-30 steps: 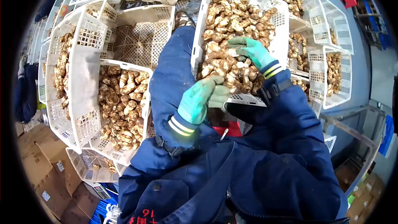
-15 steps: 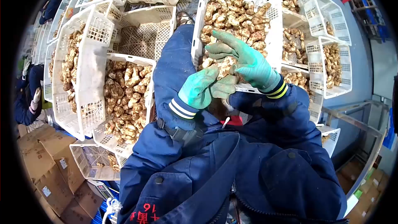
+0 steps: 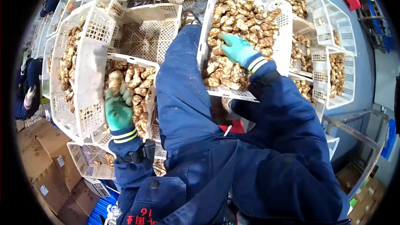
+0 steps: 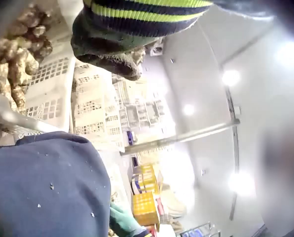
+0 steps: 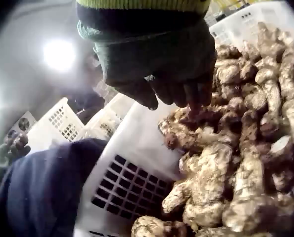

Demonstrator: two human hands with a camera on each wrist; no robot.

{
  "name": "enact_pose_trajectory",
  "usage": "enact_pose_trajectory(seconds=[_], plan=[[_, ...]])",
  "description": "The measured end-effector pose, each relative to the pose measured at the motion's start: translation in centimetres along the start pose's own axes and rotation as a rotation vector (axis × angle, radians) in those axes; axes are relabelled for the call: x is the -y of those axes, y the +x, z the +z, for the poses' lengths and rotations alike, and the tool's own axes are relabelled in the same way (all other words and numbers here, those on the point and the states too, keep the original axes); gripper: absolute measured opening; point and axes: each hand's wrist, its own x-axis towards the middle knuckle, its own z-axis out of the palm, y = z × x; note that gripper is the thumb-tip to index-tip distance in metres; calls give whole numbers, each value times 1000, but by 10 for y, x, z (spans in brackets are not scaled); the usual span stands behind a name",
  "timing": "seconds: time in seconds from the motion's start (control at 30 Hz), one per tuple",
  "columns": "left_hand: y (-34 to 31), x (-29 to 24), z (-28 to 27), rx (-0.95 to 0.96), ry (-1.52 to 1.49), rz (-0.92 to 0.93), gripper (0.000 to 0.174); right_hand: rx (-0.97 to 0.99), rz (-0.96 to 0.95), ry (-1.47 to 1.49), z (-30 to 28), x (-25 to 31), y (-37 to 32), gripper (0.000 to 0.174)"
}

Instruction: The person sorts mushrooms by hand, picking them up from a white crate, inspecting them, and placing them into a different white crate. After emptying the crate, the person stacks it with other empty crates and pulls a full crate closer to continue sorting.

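Observation:
My gloved left hand is over the left crate of mushrooms, holding a large pale brown mushroom at its fingers. In the left wrist view the glove hides most of what it holds. My right hand, in a matching green glove, reaches into the white crate in front of me, filled with stubby brown mushrooms. In the right wrist view its fingers point down, with the tips right at the mushrooms by the crate wall.
A bare-bottomed crate stands beyond the left one. More crates of mushrooms line the right side, and others stand stacked on the left. Cardboard boxes lie at lower left, a metal frame at right. My leg lies between the crates.
Both hands were together over the near end of the front crate, around a mushroom. My left hand has moved left to the other crate; my right hand has gone back among the mushrooms.

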Motion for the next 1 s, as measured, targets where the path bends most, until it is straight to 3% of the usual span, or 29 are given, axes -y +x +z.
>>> enact_pose_trajectory(seconds=[0.07,0.1,0.13,0.2,0.27,0.33,0.37,0.4,0.47,0.53,0.6,0.63,0.67,0.7,0.73,0.8,0.87,0.9,0.97,1.0], plan=[[0,-16,-33,6,-293,-101,58,41,34,-58,17,18,17,54],[-5,-13,-43,-85,-290,-121,69,103,79,-136,21,26,24,59],[-12,-8,-28,-45,-342,-180,74,88,145,-207,36,27,34,57],[-16,12,-6,-131,-222,-278,74,-66,132,-314,61,17,47,52],[-16,32,39,-186,-2,-355,66,-27,171,-267,49,25,48,41],[-13,43,54,113,34,-446,63,-42,185,-148,43,23,47,34],[-13,50,66,139,38,-452,62,-55,205,-11,38,20,41,25],[-11,54,80,166,41,-455,61,-100,205,230,41,13,35,23],[-9,60,92,191,5,-483,60,-14,276,267,50,-15,44,22],[-9,64,97,184,-12,-472,56,89,349,516,37,-13,36,28],[-10,67,102,195,-24,-477,54,-52,-40,272,54,-21,32,35],[-11,67,105,206,-28,-484,54,91,94,28,31,9,26,43],[-14,68,107,215,-30,-490,54,170,87,-142,23,29,24,40],[-18,65,116,236,97,-483,59,155,120,-243,29,42,24,38],[-19,68,121,281,25,-501,58,139,151,-343,34,49,25,35],[-25,72,141,330,56,-587,55,79,140,-335,44,46,27,30],[-29,93,147,383,-153,-686,51,114,118,-276,38,43,28,31],[-28,103,149,401,113,-604,50,156,144,-225,33,41,29,32],[-41,114,155,417,81,-594,47,242,129,-167,32,25,39,38],[-40,121,149,406,77,-638,47,194,135,82,24,17,31,36]])
